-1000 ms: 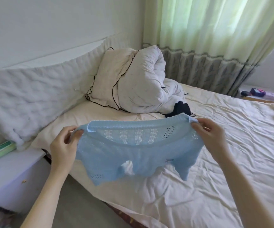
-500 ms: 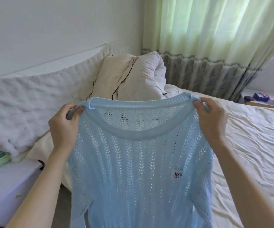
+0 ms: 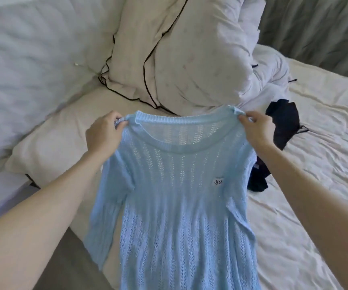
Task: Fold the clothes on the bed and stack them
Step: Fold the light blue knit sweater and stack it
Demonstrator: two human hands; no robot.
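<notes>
A light blue open-knit sweater [image 3: 179, 195] with a small white label hangs spread out in front of me, over the near edge of the bed [image 3: 325, 143]. My left hand [image 3: 104, 136] pinches its left shoulder by the neckline. My right hand [image 3: 254, 128] pinches the right shoulder. One sleeve hangs down on the left side. A dark garment [image 3: 283, 122] lies crumpled on the sheet just beyond my right hand, partly hidden by the sweater and my forearm.
A rolled white duvet [image 3: 206, 59] and a cream pillow with black piping [image 3: 131, 49] lean at the head of the bed. A padded white headboard [image 3: 22, 59] runs along the left. Grey curtain [image 3: 315, 28] hangs behind. Floor [image 3: 64, 258] shows at lower left.
The bunched sweater was lifted and let fall open to full length, then lowered toward the bed. My view has tilted down, and the dark garment shows again.
</notes>
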